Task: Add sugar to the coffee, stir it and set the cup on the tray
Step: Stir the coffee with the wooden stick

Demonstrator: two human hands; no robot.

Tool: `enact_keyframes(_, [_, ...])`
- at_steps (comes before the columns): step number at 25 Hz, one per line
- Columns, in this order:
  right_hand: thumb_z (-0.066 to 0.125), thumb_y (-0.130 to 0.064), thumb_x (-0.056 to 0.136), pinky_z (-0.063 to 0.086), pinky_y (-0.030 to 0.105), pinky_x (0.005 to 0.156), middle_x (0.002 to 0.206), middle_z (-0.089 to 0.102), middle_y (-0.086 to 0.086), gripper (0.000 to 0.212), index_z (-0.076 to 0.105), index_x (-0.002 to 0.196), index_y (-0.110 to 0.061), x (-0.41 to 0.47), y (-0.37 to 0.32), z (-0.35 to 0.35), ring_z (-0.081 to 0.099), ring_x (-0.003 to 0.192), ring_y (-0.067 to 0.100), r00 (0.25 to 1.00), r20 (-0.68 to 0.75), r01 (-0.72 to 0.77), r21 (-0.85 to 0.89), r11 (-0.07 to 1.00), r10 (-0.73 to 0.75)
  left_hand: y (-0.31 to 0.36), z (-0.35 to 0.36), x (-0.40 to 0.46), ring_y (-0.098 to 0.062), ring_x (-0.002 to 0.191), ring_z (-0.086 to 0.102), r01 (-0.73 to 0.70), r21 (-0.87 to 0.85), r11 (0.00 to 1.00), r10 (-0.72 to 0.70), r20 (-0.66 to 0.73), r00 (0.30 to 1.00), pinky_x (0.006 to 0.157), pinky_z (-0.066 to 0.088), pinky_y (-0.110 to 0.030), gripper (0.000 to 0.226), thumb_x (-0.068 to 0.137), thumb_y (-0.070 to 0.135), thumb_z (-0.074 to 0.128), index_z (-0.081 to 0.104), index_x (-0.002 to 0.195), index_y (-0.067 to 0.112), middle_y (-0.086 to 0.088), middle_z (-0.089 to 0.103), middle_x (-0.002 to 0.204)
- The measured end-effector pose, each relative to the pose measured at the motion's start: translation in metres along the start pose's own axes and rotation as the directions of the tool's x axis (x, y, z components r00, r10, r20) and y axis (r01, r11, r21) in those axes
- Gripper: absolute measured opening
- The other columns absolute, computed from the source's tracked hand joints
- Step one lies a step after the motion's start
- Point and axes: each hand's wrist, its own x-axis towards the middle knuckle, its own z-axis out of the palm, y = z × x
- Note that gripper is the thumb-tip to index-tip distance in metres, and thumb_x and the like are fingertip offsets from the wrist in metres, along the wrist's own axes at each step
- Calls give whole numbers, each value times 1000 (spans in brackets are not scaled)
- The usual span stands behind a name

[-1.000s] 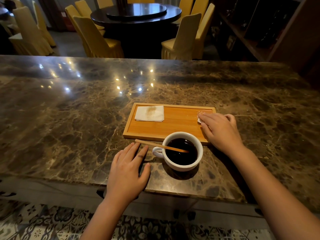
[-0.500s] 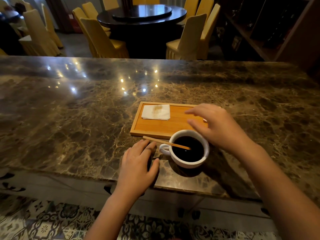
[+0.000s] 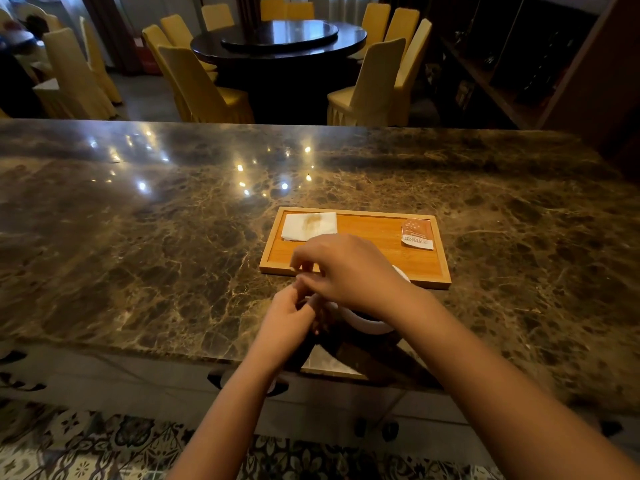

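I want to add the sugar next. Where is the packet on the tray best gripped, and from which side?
Pinch the sugar packet by its near white edge, reaching in from the right with the right hand. It lies flat in the tray's far right corner, close to the rim, so the near edge probably gives fingers the most room.

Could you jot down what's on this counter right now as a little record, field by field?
surface: dark brown marble counter
tray: rectangular wooden tray, on the counter
on tray: stained white folded napkin at far left corner; orange sugar sachet at far right corner
cup: white ceramic coffee cup, on the counter in front of the tray, mostly hidden
right hand: over the cup, fingers pinched
left hand: beside the cup
stirrer: hidden
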Motion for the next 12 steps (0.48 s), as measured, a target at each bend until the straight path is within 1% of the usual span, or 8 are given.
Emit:
enact_keyframes(3, [60,-21,86,47,23,66,92,67,-6,12,65,97,-20,-10,14,-13,54,76,5,995,-55,-73,151,986,82,-2,-2,3,-11,57,58,-51,-16,999,52,65,997,53,50,-21,13,90,14,49,60,92,9,2,64,68])
enact_keyframes(5, [62,-17,85,46,20,65,87,65,-10,11,67,94,-21,-20,29,-26,56,73,2,976,-119,-146,277,950,185,-3,-3,4,-11,59,60,-62,-19,998,63,94,994,54,51,-21,16,91,15,48,60,95,5,1,64,68])
enact_keyframes(6, [64,-16,84,46,21,64,84,64,-10,10,67,91,-21,-26,37,-32,58,73,2,959,-155,-176,330,927,237,-3,-4,5,-11,58,60,-62,-22,998,64,100,993,54,51,-21,16,91,15,48,60,95,5,2,64,67])
enact_keyframes(8, [65,-13,82,51,29,68,82,68,-6,6,67,86,-18,-39,54,-42,64,77,11,925,-196,-227,401,888,325,-4,-5,6,-11,57,60,-59,-30,998,62,112,992,54,52,-22,17,91,15,48,60,95,4,1,64,65])
enact_keyframes(9, [65,-12,82,54,31,71,83,69,-1,5,67,86,-15,-46,61,-46,66,80,14,913,-192,-249,432,867,359,-5,-5,7,-12,58,61,-55,-40,998,60,120,991,55,52,-22,17,91,15,48,60,95,4,0,64,66])
enact_keyframes(10, [65,-10,83,55,29,73,85,70,4,6,67,87,-11,-52,67,-49,68,80,16,905,-181,-263,471,842,384,-6,-5,8,-13,60,61,-52,-53,997,58,126,990,57,52,-21,17,91,15,48,60,95,4,-2,65,69])
enact_keyframes(12, [62,-3,83,54,17,67,86,71,12,7,65,89,-3,-65,72,-53,70,77,13,896,-161,-265,555,788,414,-7,-6,8,-14,64,62,-43,-84,996,54,134,990,60,53,-21,17,91,14,48,61,95,3,-6,65,74])
